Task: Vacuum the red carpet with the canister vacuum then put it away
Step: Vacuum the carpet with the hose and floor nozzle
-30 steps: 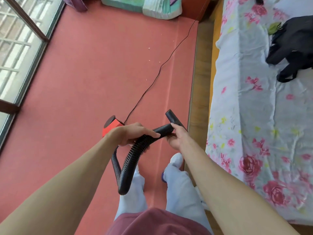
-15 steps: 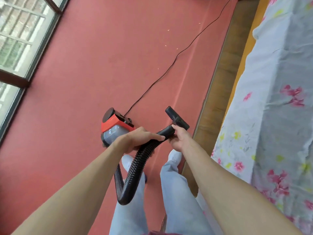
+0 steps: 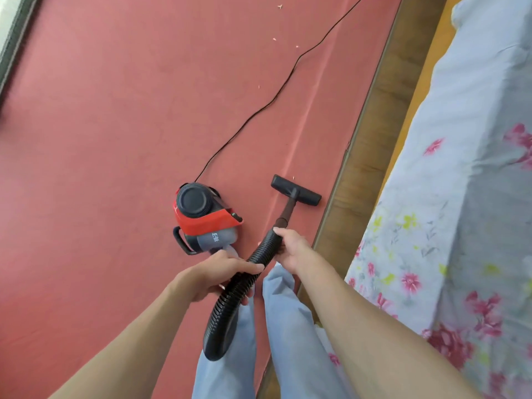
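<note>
A red and grey canister vacuum [image 3: 205, 217] sits on the red carpet [image 3: 115, 125] just ahead of my legs. Its black ribbed hose [image 3: 230, 298] loops down in front of my knees. My left hand [image 3: 218, 273] grips the hose at mid-length. My right hand [image 3: 290, 249] grips the hose's upper end where it joins the short tube. The black floor nozzle [image 3: 296, 194] lies flat on the carpet near its right edge. A few pale crumbs [image 3: 275, 39] are scattered farther out on the carpet.
A thin black power cord [image 3: 276, 95] runs from the canister to the upper right. A strip of wooden floor [image 3: 371, 139] borders the carpet on the right. A bed with a floral sheet [image 3: 466, 197] fills the right side. A window frame [image 3: 11, 47] runs along the left.
The nozzle has come down from the air onto the carpet. The view has tilted downward and the whole canister now shows. Both hands keep their hold on the hose.
</note>
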Tool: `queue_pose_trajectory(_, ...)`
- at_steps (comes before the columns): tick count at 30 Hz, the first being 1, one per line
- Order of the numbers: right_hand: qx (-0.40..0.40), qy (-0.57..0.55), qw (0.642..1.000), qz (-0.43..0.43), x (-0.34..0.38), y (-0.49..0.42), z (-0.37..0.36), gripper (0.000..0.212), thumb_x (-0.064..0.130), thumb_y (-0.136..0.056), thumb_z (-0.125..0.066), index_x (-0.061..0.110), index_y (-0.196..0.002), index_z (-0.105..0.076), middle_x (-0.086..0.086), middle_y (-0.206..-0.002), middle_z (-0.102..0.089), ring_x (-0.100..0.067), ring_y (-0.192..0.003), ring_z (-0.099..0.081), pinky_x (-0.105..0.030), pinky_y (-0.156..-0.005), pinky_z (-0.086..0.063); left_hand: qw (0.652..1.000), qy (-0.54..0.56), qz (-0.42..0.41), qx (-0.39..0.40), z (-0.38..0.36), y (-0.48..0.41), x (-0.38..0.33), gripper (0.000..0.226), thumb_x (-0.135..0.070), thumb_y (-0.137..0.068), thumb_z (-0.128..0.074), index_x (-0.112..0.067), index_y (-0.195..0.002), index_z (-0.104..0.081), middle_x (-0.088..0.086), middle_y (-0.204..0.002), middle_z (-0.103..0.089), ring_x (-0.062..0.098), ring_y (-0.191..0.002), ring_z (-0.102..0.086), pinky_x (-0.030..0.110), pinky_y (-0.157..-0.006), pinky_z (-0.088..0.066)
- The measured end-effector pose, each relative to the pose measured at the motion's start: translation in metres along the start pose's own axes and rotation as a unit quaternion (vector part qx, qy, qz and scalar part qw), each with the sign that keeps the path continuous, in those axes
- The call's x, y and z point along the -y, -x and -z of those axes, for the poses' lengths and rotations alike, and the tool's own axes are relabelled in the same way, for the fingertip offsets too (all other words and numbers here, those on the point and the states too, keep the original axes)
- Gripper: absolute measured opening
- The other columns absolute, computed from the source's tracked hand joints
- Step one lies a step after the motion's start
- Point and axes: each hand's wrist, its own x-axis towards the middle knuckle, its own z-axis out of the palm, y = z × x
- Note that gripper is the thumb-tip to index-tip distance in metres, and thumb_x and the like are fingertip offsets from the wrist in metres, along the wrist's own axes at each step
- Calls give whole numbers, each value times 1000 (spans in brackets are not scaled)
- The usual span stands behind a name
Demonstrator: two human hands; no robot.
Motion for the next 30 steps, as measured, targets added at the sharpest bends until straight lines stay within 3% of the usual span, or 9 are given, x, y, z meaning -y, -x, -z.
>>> queue_pose_trajectory(2, -15, 11, 1000, 3, -10, -8, -3, 28, 12, -90, -65, -4, -112, -55, -23, -101, -66, -38, -95, -68, -43, -71, -59, 1000, 9, 8, 13, 4, -3, 10, 52, -35, -84, -75, 9, -109, -63, 23, -84, -74, 36, -72, -71, 45, -74, -59)
queue_pose_trajectory(4, -35, 24, 999, 13, -21, -13, -7, 19, 9, -90, -65, -1, -104, -56, -19, -93, -65, -30, -79, -66, -36, -56, -55, 1000, 18, 20, 15, 9, -4, 16, 47, -33, -84, -75, 7, -106, -64, 22, -83, -74, 37, -73, -72, 44, -70, -61)
queue_pose_trajectory(9, -31, 40, 999, 15, -48, -22, -21, 27, 10, -96, -59, -1, -118, -48, -16, -99, -59, -19, -69, -60, -30, -51, -51, 999, 17, 39, 11, 24, -4, 29, 44, -28, -84, -76, 9, -105, -63, 23, -82, -72, 39, -73, -71, 49, -71, -61)
queue_pose_trajectory(11, -40, 61, 997, 30, -56, -26, -29, 30, 13, -95, -60, -2, -119, -50, -17, -103, -60, -22, -75, -62, -34, -60, -56, 999, 15, 40, 2, 28, -6, 33, 47, -27, -86, -75, 11, -109, -61, 23, -80, -71, 39, -72, -70, 51, -69, -61)
queue_pose_trajectory(13, -65, 93, 992, 51, -65, -31, -36, 25, 19, -92, -63, 0, -108, -56, -16, -102, -64, -27, -86, -66, -41, -77, -59, 999, 14, 40, -5, 30, -6, 37, 48, -27, -87, -74, 12, -109, -61, 23, -78, -71, 39, -72, -70, 51, -69, -61)
queue_pose_trajectory(15, -78, 104, 990, 59, -70, -31, -38, 19, 22, -91, -63, 5, -96, -57, -14, -99, -65, -29, -91, -67, -44, -85, -58, 999, 7, 41, -4, 29, -6, 38, 47, -30, -86, -75, 11, -105, -63, 23, -78, -72, 38, -72, -71, 50, -71, -62)
queue_pose_trajectory(18, -74, 73, 993, 49, -66, -29, -33, 19, 21, -92, -61, 4, -100, -55, -15, -97, -65, -35, -96, -68, -46, -87, -58, 999, -7, 35, 9, 22, -6, 34, 43, -33, -83, -78, 6, -95, -65, 22, -78, -73, 37, -72, -73, 46, -67, -62)
queue_pose_trajectory(24, -60, 46, 997, 36, -45, -40, -17, 26, 10, -88, -65, -3, -108, -55, -24, -110, -66, -43, -100, -67, -57, -86, -56, 1000, -14, 16, 0, 9, -10, 16, 43, -28, -86, -75, 10, -100, -62, 21, -77, -72, 35, -65, -72, 39, -57, -59)
queue_pose_trajectory(30, -75, 61, 993, 63, -40, -46, -21, 26, 16, -95, -59, 0, -114, -54, -15, -101, -63, -33, -96, -66, -43, -87, -57, 998, -10, -1, -60, 3, -23, 19, 50, -40, -86, -74, 8, -98, -67, 20, -80, -75, 31, -66, -74, 41, -64, -63)
